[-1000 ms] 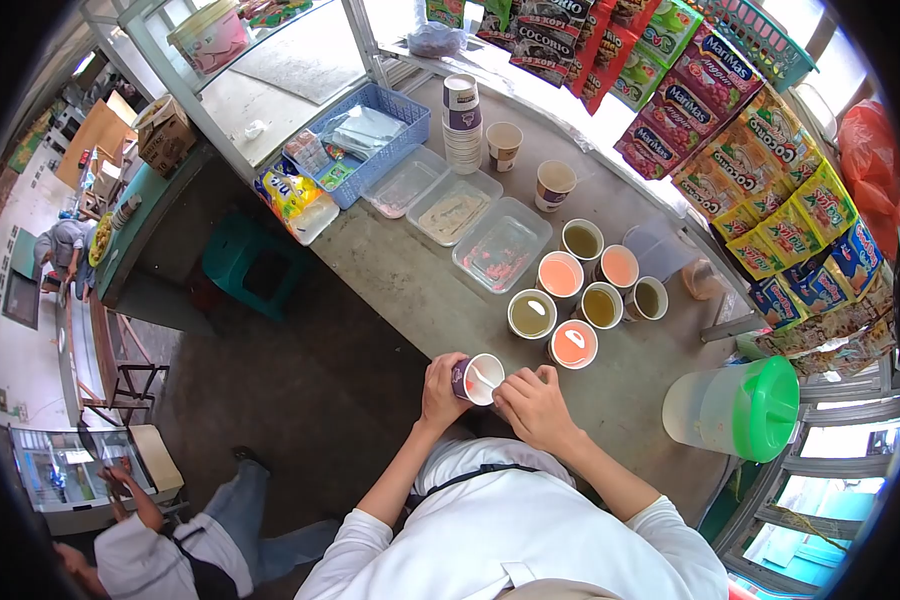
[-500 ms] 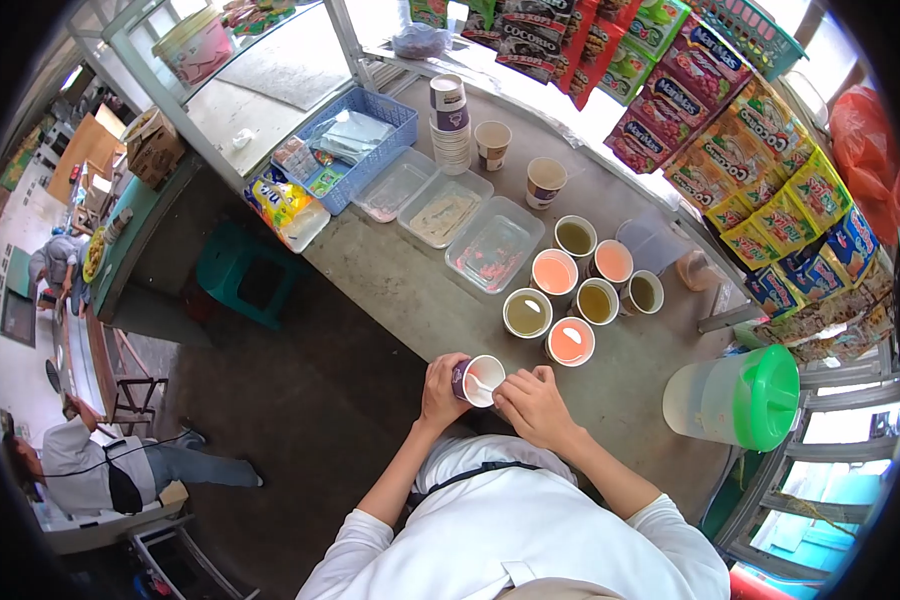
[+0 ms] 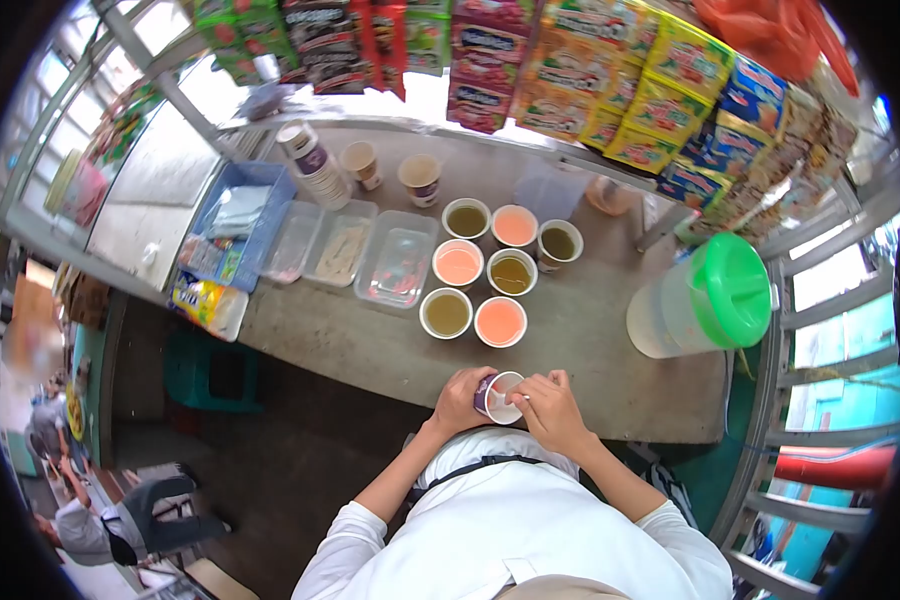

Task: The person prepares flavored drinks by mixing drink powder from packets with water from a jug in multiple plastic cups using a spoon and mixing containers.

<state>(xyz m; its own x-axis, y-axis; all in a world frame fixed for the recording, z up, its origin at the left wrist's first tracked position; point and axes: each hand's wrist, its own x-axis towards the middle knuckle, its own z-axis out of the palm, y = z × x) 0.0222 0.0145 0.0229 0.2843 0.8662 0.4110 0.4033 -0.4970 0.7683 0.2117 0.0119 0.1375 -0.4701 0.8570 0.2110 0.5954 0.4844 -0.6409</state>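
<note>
Near the table's front edge, my left hand (image 3: 457,402) is wrapped round the side of a purple-and-white paper cup (image 3: 482,396), tilted so its inside shows. My right hand (image 3: 554,412) pinches a small white spoon (image 3: 503,399) whose lower end is inside that cup. A little pinkish content shows in the cup, though not clearly. Just beyond my hands stand several filled paper cups; the nearest hold a pink-orange drink (image 3: 500,322) and an olive-green drink (image 3: 446,314).
Clear plastic boxes (image 3: 395,258), a blue basket (image 3: 240,205), stacked cups (image 3: 315,165) and a yellow packet (image 3: 208,303) lie left. A green-lidded jug (image 3: 675,305) stands right. Drink sachets (image 3: 570,75) hang along the back. A person (image 3: 100,525) is at far left.
The view has swung to the right, so the table's things appear further left. My right hand has shifted over the cup's rim with the spoon. My left hand keeps hold of the cup.
</note>
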